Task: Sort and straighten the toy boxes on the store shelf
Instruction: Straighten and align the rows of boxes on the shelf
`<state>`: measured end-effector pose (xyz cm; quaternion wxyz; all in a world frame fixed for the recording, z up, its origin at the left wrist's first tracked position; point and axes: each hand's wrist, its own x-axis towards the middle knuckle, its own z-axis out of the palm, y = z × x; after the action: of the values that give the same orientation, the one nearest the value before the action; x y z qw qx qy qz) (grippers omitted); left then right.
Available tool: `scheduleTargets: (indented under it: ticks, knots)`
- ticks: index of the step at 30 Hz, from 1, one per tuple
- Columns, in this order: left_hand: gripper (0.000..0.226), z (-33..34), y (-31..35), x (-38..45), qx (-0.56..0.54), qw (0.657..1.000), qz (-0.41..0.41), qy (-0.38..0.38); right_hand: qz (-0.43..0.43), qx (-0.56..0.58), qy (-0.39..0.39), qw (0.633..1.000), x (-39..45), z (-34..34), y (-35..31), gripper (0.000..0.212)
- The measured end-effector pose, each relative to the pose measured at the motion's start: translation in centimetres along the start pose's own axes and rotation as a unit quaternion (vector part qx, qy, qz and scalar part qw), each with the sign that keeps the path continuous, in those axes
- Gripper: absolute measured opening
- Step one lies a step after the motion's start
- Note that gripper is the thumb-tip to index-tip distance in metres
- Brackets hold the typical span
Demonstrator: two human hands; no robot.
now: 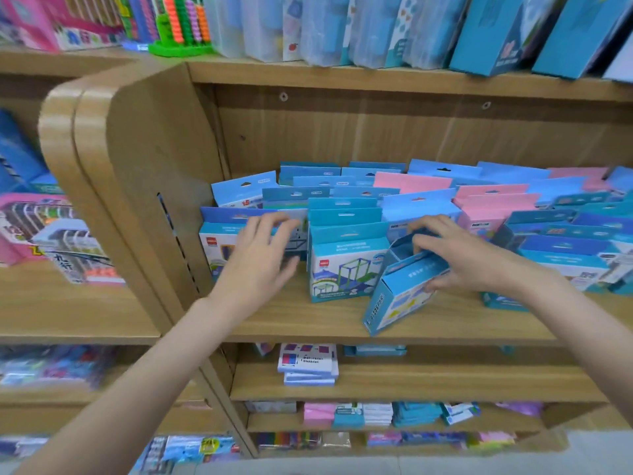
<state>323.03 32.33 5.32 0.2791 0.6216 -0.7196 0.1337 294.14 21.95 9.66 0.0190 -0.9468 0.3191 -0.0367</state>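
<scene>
Fingers (419, 250) round a tilted, open-topped blue box (400, 293).

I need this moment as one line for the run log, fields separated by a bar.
step: straightening boxes | left hand: touches upright box row | right hand: grips tilted blue box | shelf: rows uneven

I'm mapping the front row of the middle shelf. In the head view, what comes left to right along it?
Left hand on the leftmost box → upright frame box → tilted box → right hand gripping it → dark blue boxes.
</scene>
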Motion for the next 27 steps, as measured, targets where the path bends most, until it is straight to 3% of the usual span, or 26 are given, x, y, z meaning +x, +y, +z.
scheduleTargets:
  ticks: [3,5,9,12,17,21,25,27]
  knots:
    - [0.04,1.9,4.3,1.3,-0.091,0.992,0.086,-0.019,-0.018,0.024,0.01,0.999,-0.4,-0.2,0.2,0.051]
    - [0.044,3.2,6.5,2.3,-0.106,0.986,0.119,-0.046,-0.037,0.007,0.01,0.999,-1.1,-0.1,0.7,0.05]
    - [0.069,5.2,8.9,4.3,-0.116,0.987,0.057,-0.096,0.023,-0.021,0.01,0.999,-4.1,-0.7,3.2,0.043]
    - [0.079,6.4,10.5,5.2,-0.099,0.991,0.024,-0.092,0.081,-0.032,0.014,0.996,-5.3,-0.7,5.6,0.044]
    - [0.058,7.6,12.4,5.5,-0.102,0.994,-0.005,-0.028,0.14,-0.043,0.023,0.989,-4.3,-0.2,7.3,0.06]
    - [0.043,3.9,10.9,3.3,-0.227,0.972,0.021,0.05,0.145,-0.111,0.034,0.983,-3.6,-0.4,7.2,0.054]
    - [0.05,-0.3,6.0,-1.3,-0.281,0.96,-0.012,0.013,0.103,-0.097,0.116,0.983,-3.1,-0.8,4.7,0.07]
    - [0.053,-1.7,3.0,-3.3,-0.297,0.953,-0.058,-0.007,0.028,-0.061,0.18,0.981,-1.7,-1.3,1.7,0.058]
